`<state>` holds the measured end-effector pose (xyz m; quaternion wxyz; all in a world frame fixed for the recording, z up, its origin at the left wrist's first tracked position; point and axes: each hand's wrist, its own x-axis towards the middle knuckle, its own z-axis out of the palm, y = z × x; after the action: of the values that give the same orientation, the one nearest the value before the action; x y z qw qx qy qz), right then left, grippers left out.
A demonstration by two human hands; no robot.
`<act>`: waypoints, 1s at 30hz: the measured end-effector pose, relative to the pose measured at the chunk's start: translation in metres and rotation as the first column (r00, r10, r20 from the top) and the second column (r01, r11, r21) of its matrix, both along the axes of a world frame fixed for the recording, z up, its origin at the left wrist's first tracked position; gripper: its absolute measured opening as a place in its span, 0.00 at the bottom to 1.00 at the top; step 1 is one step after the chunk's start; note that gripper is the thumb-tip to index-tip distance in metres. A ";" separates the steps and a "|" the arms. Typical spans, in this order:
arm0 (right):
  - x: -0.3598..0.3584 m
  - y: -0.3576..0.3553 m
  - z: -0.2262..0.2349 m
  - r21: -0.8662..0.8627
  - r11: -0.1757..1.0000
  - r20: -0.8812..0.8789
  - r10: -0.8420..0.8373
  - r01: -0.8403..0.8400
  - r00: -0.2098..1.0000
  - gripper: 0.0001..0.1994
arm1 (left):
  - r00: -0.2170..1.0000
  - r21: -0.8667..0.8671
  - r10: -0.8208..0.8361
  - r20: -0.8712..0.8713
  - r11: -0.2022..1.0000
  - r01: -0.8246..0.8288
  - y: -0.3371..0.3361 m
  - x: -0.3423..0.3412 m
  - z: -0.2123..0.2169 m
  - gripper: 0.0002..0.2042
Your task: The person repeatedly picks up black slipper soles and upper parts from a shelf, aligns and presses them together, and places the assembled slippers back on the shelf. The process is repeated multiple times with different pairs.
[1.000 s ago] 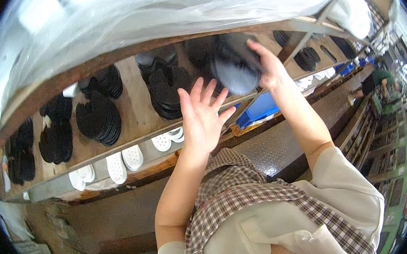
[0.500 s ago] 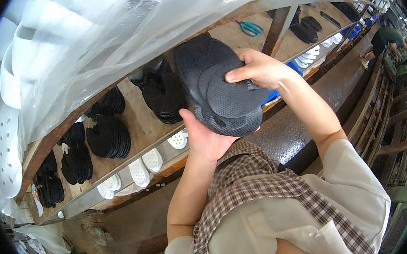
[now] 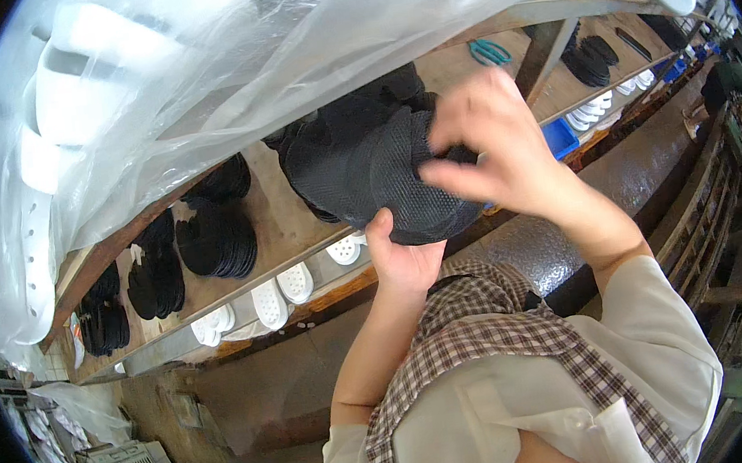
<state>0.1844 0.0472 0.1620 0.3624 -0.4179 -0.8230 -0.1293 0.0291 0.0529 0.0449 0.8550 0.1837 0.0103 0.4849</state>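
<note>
My left hand (image 3: 407, 262) grips a thick stack of black textured insoles (image 3: 426, 195) from below, thumb over the near edge. The insoles lie fanned over one another, held above the shelf edge. Over the stack's right end hovers my right hand (image 3: 501, 143), blurred, its thumb and fingers apart with no insole visible between them. Beneath and behind the held stack are more black insoles (image 3: 299, 136) on the wooden shelf (image 3: 286, 231), partly covered by it.
Piles of black insoles (image 3: 215, 237) line the shelf to the left. Teal-handled scissors (image 3: 489, 51) lie farther back. White clogs (image 3: 269, 304) sit on a lower level. Plastic sheeting (image 3: 223, 85) hangs above, and a metal post (image 3: 546, 58) stands right of my hands.
My right hand has let go of the stack and lifted, its thumb and fingers now apart. The stack, still in my left hand, has shifted slightly right in the view.
</note>
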 end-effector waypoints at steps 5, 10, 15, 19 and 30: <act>-0.020 -0.021 -0.023 -0.109 0.991 0.024 -0.068 0.071 0.997 0.27 | 0.993 0.068 0.114 -0.032 0.991 -0.112 0.000 0.001 -0.008 0.32; -0.025 -0.018 -0.034 -0.136 0.988 -0.108 -0.086 0.071 0.990 0.27 | 0.974 0.198 0.209 -0.092 0.962 -0.187 -0.006 0.007 -0.014 0.42; -0.042 -0.022 -0.036 -0.112 0.987 -0.175 -0.131 0.113 0.976 0.27 | 0.956 0.244 0.270 -0.117 0.941 -0.236 -0.012 0.016 -0.026 0.46; -0.044 -0.028 -0.038 -0.106 0.987 -0.148 -0.138 0.123 0.979 0.29 | 0.961 0.208 0.266 -0.071 0.947 -0.246 -0.021 0.013 -0.029 0.48; -0.028 -0.002 -0.032 -0.145 0.980 -0.089 0.122 -0.133 0.989 0.26 | 0.955 0.069 0.295 -0.044 0.954 -0.292 -0.033 0.000 -0.013 0.32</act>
<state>0.1559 0.0456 0.1296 0.3697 -0.3952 -0.8405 -0.0266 0.0288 0.0201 0.0315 0.7669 0.2194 0.0454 0.6014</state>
